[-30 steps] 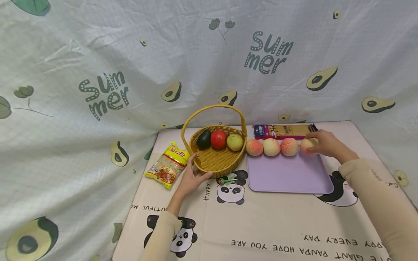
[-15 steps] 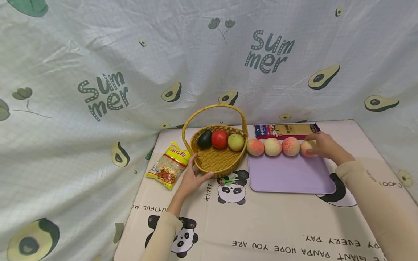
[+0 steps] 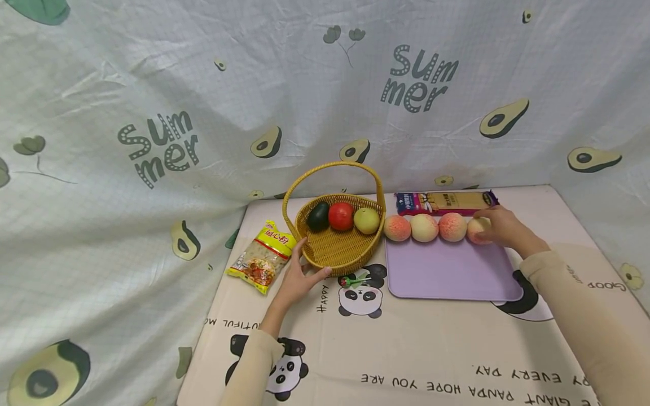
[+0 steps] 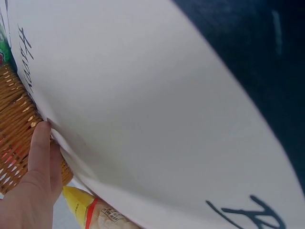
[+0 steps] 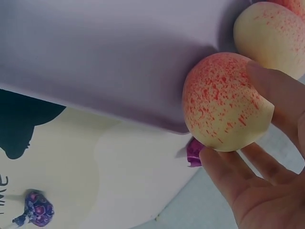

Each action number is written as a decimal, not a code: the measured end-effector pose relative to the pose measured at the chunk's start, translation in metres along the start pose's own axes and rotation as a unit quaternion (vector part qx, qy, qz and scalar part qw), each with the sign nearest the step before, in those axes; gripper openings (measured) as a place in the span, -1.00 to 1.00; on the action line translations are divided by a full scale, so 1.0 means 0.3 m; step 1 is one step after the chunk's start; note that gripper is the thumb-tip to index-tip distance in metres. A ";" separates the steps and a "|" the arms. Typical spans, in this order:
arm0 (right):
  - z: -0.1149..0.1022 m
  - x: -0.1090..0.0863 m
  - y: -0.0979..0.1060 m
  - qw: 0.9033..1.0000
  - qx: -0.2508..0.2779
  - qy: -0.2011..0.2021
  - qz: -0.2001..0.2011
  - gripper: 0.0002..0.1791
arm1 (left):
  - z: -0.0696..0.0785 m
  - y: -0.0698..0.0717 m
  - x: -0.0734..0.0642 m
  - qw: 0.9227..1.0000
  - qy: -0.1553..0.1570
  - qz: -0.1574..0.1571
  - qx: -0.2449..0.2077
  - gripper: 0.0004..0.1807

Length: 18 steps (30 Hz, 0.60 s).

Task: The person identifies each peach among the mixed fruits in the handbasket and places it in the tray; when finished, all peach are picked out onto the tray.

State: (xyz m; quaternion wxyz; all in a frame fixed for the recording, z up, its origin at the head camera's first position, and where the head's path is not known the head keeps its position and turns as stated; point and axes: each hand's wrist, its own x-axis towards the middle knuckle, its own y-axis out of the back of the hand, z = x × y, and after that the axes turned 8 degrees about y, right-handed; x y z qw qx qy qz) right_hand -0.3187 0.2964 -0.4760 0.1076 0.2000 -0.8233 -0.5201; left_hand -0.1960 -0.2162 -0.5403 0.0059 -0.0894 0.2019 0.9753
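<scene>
With thumb and fingers, my right hand (image 3: 500,228) pinches the rightmost peach (image 5: 226,102), which sits at the back right corner of the purple tray (image 3: 452,276). Three other peaches (image 3: 424,228) line up to its left along the tray's back edge. My left hand (image 3: 298,279) touches the front left of the yellow wicker basket (image 3: 337,251), thumb at the front. In the left wrist view its straight fingers (image 4: 40,150) lie along the woven wall. Inside the basket are a dark oval fruit (image 3: 319,216), a red round one (image 3: 341,216) and a yellow-green one (image 3: 366,220).
A long noodle-like packet (image 3: 447,202) lies behind the peaches. Left of the basket is a yellow food bag (image 3: 263,258). A green-wrapped lollipop (image 3: 350,281) lies before the basket; a purple-wrapped one (image 5: 39,208) shows in the right wrist view. A printed curtain hangs behind the table.
My right hand has shifted the rightmost peach slightly left, closer to its neighbour. My left hand stays at the basket.
</scene>
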 end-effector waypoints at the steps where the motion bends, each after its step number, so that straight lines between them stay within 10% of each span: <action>1: 0.001 -0.003 0.000 1.000 0.002 -0.005 -0.003 -0.33 | 0.000 -0.001 0.001 1.000 0.000 0.000 -0.001 0.17; 18: -0.003 -0.010 0.014 1.000 0.008 -0.019 -0.014 -0.26 | -0.005 0.000 0.005 1.000 -0.006 -0.002 0.016 0.16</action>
